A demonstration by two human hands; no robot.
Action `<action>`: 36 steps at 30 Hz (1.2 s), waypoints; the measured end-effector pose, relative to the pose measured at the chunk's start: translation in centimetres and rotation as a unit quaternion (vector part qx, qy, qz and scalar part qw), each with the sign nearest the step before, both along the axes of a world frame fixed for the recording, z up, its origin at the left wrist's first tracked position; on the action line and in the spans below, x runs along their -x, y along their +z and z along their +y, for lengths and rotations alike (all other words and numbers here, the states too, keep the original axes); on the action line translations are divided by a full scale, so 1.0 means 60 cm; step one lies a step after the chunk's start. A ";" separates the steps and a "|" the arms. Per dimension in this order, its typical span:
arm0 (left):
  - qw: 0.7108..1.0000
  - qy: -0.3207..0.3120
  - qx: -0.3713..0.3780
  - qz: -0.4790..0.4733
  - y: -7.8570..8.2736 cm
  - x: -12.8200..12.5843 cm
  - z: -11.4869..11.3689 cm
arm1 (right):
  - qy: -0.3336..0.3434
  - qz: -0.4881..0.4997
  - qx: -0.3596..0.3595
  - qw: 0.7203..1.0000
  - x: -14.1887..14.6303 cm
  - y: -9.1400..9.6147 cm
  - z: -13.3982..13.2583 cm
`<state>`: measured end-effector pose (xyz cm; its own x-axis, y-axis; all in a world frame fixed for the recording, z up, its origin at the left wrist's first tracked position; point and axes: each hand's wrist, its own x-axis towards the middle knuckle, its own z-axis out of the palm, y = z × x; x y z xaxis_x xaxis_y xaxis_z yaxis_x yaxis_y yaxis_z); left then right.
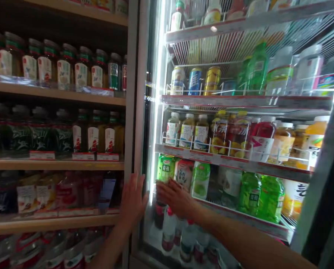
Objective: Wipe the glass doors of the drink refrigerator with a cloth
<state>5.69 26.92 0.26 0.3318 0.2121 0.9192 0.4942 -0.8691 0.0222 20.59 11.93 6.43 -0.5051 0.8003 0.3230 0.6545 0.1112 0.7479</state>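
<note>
My left hand [132,200] is raised against the frame [140,112] at the fridge's left edge, fingers stretched out and nothing held. Inside the lit drinks fridge, my right hand [174,196] reaches across from the right, its fingers extended and slightly blurred. It is in front of the lower edge of a green carton [165,167] and a red-and-white carton [183,172]; I cannot tell if it touches them. Beside them stands a green-and-white carton [200,180]. Clear bottles with red caps [169,228] stand below my right hand.
Wooden shelves [57,164] of bottled drinks fill the left side. Fridge shelves [234,160] above hold bottled tea, juice and cans [194,80]. Green bottles [250,192] stand right on the lower shelf. A dark door edge [323,179] runs along the right.
</note>
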 end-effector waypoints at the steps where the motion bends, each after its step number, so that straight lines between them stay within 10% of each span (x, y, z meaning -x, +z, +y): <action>1: 1.000 -0.002 -0.006 0.006 -0.003 0.009 0.003 | -0.002 0.015 -0.007 1.000 0.004 0.007 0.014; 6: 1.000 0.009 0.008 -0.004 -0.014 0.046 0.017 | -0.036 0.083 -0.091 0.992 0.027 0.072 0.109; 12: 1.000 0.019 0.014 0.013 -0.014 0.074 0.003 | -0.034 -0.023 0.037 0.998 0.061 -0.066 0.104; 19: 1.000 0.015 0.009 0.013 -0.003 0.061 -0.025 | -0.066 0.052 -0.076 0.994 -0.008 0.021 -0.017; 25: 0.998 -0.026 0.034 0.038 -0.014 0.012 -0.098 | -0.009 -0.015 0.043 0.999 -0.071 -0.110 -0.193; 31: 0.996 -0.060 0.044 0.048 -0.022 -0.015 -0.180 | -0.140 0.088 -0.135 0.977 -0.090 -0.024 -0.255; 36: 0.994 -0.087 0.012 0.060 -0.015 -0.045 -0.239 | -0.086 0.030 -0.043 0.995 -0.105 -0.062 -0.330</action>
<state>8.38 12.61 -0.65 0.4731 0.1625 0.8659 0.3360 -0.9418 -0.0068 26.87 -7.88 2.71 -0.3408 0.8410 0.4202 0.7020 -0.0696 0.7087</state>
